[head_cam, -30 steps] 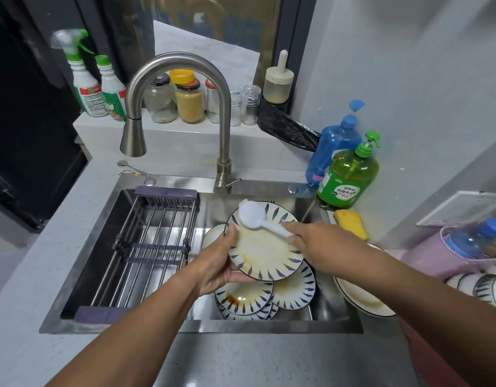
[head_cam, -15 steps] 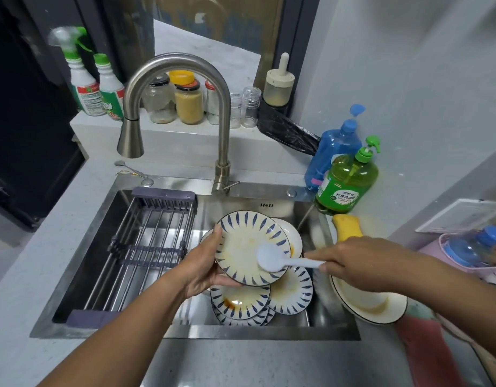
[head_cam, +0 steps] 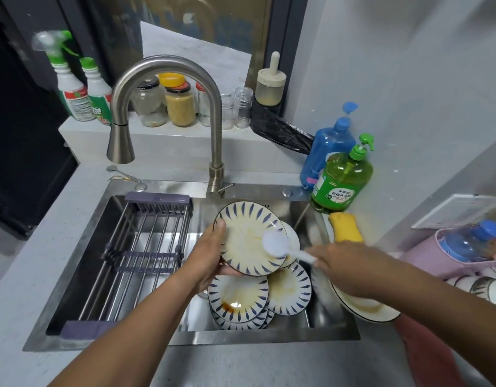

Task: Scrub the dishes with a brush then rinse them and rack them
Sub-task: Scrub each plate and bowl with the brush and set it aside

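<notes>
The plate (head_cam: 248,237), white with blue leaf marks round its rim and yellowish smears across its face, was held tilted above the sink (head_cam: 269,337), its face turned toward the camera. The left hand (head_cam: 210,255) gripped it at its 9 o'clock edge, thumb pressed on the rim and fingers curled behind. The white brush (head_cam: 277,244) lay against the plate's face near 4 o'clock, its round head blurred. The right hand (head_cam: 344,268) was closed round the brush handle, fingers wrapped tight.

Below the held plate, at 6 o'clock, a stack of dirty plates (head_cam: 238,298) with the same pattern sat in the sink basin, brown sauce pooled on the top one. At 9 o'clock a drying rack (head_cam: 146,247) spanned the sink's left part. A large white bowl (head_cam: 364,308) rested on the sink's edge at 4 o'clock, under the right forearm. A yellow sponge (head_cam: 344,226) lay at 3 o'clock, with a green soap bottle (head_cam: 341,180) just behind it at 2 o'clock. The faucet (head_cam: 168,107) arched at 12 o'clock.
</notes>
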